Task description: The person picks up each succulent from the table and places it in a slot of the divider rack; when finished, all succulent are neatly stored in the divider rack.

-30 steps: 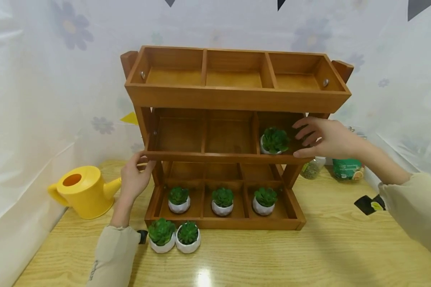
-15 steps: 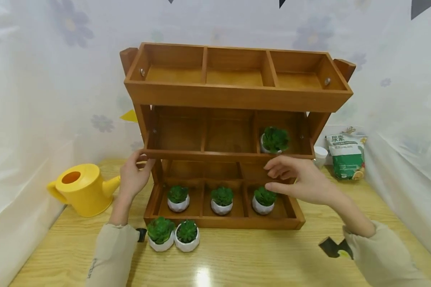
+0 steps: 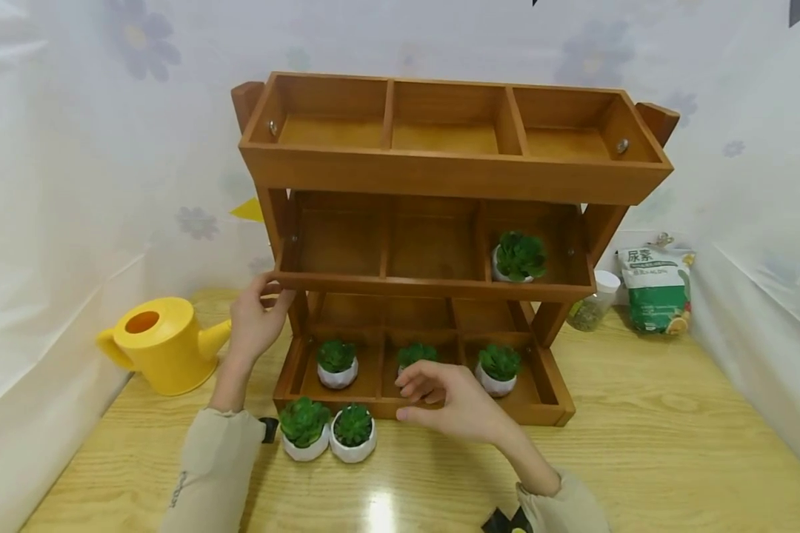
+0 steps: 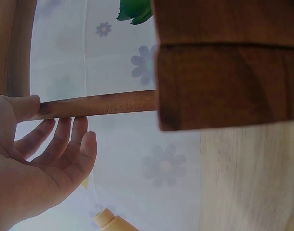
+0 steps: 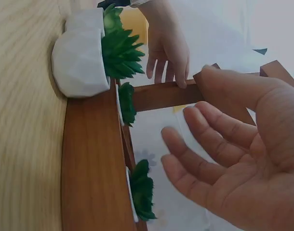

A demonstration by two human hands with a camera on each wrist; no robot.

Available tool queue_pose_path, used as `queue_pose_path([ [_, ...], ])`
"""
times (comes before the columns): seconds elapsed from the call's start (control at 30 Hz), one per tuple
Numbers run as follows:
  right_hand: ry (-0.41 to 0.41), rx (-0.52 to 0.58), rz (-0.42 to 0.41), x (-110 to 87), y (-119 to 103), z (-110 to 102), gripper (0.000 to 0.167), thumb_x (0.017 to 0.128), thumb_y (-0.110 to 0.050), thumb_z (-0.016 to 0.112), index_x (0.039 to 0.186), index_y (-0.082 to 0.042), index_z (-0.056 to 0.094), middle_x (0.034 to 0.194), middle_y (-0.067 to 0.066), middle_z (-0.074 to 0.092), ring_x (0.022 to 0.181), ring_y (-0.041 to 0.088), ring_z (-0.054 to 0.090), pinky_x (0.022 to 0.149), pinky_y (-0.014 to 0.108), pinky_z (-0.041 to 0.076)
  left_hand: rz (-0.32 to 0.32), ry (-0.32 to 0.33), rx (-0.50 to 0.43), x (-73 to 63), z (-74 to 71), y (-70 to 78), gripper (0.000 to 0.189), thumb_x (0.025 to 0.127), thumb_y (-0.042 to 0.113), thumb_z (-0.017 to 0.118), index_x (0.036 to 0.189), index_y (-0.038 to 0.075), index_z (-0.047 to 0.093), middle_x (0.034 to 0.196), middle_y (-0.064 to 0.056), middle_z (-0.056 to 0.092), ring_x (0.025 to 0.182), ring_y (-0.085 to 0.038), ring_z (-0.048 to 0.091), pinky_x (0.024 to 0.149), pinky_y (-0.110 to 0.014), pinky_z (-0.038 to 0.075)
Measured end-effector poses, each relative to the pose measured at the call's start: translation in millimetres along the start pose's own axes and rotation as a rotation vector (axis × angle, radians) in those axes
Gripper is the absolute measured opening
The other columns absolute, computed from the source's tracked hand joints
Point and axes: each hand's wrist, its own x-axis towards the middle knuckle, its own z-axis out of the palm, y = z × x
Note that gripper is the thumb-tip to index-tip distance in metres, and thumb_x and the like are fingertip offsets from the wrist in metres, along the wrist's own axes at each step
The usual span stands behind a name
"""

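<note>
My left hand (image 3: 256,318) pinches the left end of the middle tier of a brown wooden plant stand (image 3: 453,174); in the left wrist view, thumb and fingertips lie on opposite sides of a thin slat (image 4: 101,104). My right hand (image 3: 456,403) holds nothing, its fingers loosely bent in front of the bottom tier, partly covering the middle potted succulent (image 3: 416,354). Two more potted succulents stand beside it, left (image 3: 337,364) and right (image 3: 498,370). Another (image 3: 520,257) sits in the middle tier's right compartment. On the table, two white-potted succulents, a fuller one (image 3: 305,428) and a smaller one (image 3: 353,433), stand side by side.
A yellow watering can (image 3: 170,344) stands left of the stand, its spout near my left forearm. Behind the stand on the right are a white-lidded jar (image 3: 595,302) and a green-and-white bag (image 3: 656,290). The wooden table (image 3: 653,444) meets a white flowered backdrop (image 3: 740,192).
My right hand has come away from beside the middle-tier succulent, moving down and left to the front of the bottom tier. My left hand keeps its grip on the stand.
</note>
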Motion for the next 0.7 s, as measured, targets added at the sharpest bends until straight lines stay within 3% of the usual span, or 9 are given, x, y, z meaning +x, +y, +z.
queue_pose_path([
  [0.27,-0.106,-0.067,0.070,-1.2,6.8,28.4,0.026,0.084,-0.020,0.075,0.104,-0.004,0.068,0.094,0.008,0.069,0.082,0.018,0.065,0.072,0.029,0.055,-0.003,-0.019,-0.003,-0.1,0.2,-0.7,0.036,0.096,0.019,0.058,0.126,-0.001,0.056,0.113,-0.026,0.062,0.099,-0.040,0.062,0.086,-0.051,0.051],
  [0.43,-0.170,-0.090,0.133,-5.3,7.8,39.3,0.038,0.082,-0.024,0.077,0.110,-0.001,0.066,0.098,0.008,0.068,0.082,0.015,0.065,0.072,0.024,0.053,-0.018,-0.012,0.001,-1.9,-0.3,-2.1,0.036,0.096,0.019,0.059,0.126,-0.001,0.056,0.113,-0.025,0.062,0.098,-0.039,0.062,0.085,-0.051,0.051],
  [0.7,-0.179,-0.176,0.174,1.3,-0.3,51.8,0.055,0.081,-0.029,0.077,0.125,-0.003,0.058,0.113,0.005,0.065,0.096,0.012,0.062,0.078,0.023,0.052,0.000,-0.018,0.006,-0.3,0.1,0.3,0.038,0.097,0.023,0.058,0.127,0.000,0.056,0.113,-0.027,0.062,0.096,-0.042,0.063,0.084,-0.052,0.051],
])
